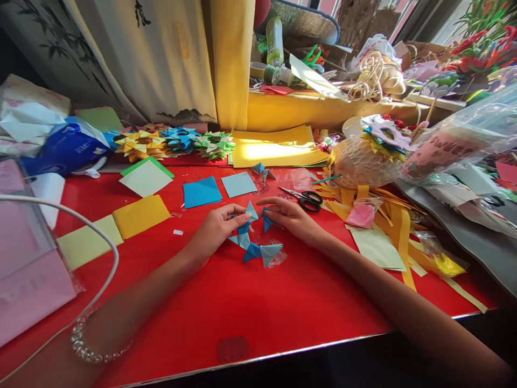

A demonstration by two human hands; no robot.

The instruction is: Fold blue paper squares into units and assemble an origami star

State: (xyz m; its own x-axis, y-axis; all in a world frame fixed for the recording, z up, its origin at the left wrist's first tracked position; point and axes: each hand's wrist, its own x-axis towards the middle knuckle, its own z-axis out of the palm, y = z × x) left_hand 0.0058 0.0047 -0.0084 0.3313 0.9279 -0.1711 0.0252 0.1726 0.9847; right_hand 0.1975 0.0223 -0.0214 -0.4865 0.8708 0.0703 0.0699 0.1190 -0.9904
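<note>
Between thumb and fingers, my left hand pinches the upper end of a curved chain of folded paper. Light and dark blue pieces alternate along this chain, which hangs down and bends to the right. Just right of it, my right hand grips a separate dark blue folded paper piece. A small gap shows between that piece and the chain's light blue tip. Behind the hands lie a stack of blue paper squares, a light blue stack and a few loose folded blue pieces.
Black-handled scissors rest behind my right hand. Yellow and pale green squares lie on the red table to the left. Finished paper stars line the back. A white cable arcs over my left forearm. Yellow strips clutter the right.
</note>
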